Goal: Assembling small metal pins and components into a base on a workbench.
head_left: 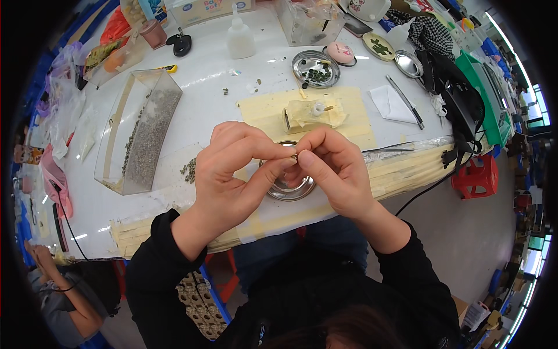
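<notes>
Both hands meet over a round metal dish (290, 189) near the table's front edge. My left hand (235, 168) pinches with thumb and forefinger at a tiny dark piece (294, 157), too small to name. From the other side my right hand (337, 168) grips the same piece between thumb and forefinger. The hands hide much of the dish. Just beyond them, a tape-wrapped block (302, 116) with a small white nozzle-like part rests on yellowish tape covering the table. A small heap of greyish-green bits (189, 170) lies left of my left hand.
A clear bin of small grey pieces (148, 131) stands on the left. Farther back are a white squeeze bottle (240, 38) and a metal dish with dark green pieces (315, 70). A pen (405, 102) lies on white paper at right. Another person's arm (64, 285) shows at lower left.
</notes>
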`<state>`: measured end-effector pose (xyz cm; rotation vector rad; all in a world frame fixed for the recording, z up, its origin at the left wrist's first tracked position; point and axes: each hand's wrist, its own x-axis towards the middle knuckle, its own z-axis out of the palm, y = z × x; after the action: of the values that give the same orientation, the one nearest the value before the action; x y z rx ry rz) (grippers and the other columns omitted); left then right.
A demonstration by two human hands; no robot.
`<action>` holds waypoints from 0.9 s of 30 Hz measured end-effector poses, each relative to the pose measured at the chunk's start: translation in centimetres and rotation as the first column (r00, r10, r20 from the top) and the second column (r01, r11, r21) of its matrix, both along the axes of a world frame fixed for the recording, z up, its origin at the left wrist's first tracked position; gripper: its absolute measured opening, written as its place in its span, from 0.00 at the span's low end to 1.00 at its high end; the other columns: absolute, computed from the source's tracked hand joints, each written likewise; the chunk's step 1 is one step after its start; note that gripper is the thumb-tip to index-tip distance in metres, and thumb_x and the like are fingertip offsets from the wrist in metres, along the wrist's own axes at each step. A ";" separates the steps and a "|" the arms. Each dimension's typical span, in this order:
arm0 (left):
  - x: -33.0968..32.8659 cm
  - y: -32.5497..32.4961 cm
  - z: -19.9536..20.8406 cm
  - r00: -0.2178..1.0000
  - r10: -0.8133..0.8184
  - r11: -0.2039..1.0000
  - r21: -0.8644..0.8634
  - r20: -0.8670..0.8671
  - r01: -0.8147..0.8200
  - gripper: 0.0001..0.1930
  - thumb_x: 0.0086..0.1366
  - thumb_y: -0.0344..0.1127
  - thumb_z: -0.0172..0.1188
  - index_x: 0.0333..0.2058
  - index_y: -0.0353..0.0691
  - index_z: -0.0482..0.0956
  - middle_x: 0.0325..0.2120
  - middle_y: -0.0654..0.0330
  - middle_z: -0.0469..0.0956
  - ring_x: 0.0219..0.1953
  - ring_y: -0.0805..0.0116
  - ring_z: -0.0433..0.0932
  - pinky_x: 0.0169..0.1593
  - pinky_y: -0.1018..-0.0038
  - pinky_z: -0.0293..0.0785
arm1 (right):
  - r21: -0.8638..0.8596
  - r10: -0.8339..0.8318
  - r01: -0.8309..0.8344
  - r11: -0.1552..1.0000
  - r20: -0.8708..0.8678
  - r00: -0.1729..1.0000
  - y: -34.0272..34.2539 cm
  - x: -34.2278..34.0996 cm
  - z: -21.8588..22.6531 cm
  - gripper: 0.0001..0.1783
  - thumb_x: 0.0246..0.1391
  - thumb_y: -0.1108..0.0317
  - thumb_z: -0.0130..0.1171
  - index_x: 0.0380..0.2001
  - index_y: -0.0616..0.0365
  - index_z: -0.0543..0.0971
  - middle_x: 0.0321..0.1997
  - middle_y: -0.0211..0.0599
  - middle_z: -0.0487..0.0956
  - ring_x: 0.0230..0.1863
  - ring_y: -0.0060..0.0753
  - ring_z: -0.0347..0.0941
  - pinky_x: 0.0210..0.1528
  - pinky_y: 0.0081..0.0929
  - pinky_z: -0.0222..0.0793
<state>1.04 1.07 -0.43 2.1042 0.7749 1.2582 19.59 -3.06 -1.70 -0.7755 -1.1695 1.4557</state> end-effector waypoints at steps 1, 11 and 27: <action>0.0 0.0 0.0 1.000 0.004 1.000 0.005 -0.006 -0.004 0.07 0.50 0.25 0.68 0.30 0.41 0.83 0.23 0.65 0.78 0.29 0.70 0.76 0.41 0.74 0.63 | 0.003 -0.001 0.001 1.000 -0.002 1.000 0.0 0.0 0.0 0.06 0.65 0.70 0.52 0.38 0.63 0.72 0.33 0.31 0.78 0.34 0.16 0.75 0.39 0.17 0.74; 0.1 0.0 -0.1 1.000 0.017 0.999 -0.036 0.012 -0.016 0.06 0.51 0.25 0.68 0.29 0.41 0.83 0.24 0.64 0.78 0.29 0.69 0.75 0.41 0.74 0.63 | -0.019 0.005 -0.005 1.000 -0.013 1.000 0.0 0.0 -0.1 0.07 0.65 0.70 0.52 0.39 0.63 0.71 0.34 0.33 0.78 0.35 0.17 0.76 0.39 0.17 0.75; -0.1 0.0 -0.4 0.998 -0.019 0.987 -0.155 0.068 0.029 0.07 0.52 0.25 0.68 0.31 0.41 0.84 0.25 0.64 0.78 0.31 0.70 0.76 0.42 0.75 0.66 | -0.044 0.033 -0.034 0.998 -0.038 0.999 0.2 0.1 -0.1 0.08 0.66 0.68 0.51 0.40 0.63 0.72 0.34 0.32 0.79 0.34 0.17 0.75 0.38 0.17 0.74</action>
<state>0.93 1.04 -0.81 1.9316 0.7905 1.2077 19.72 -2.89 -1.84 -0.7599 -1.1301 1.5223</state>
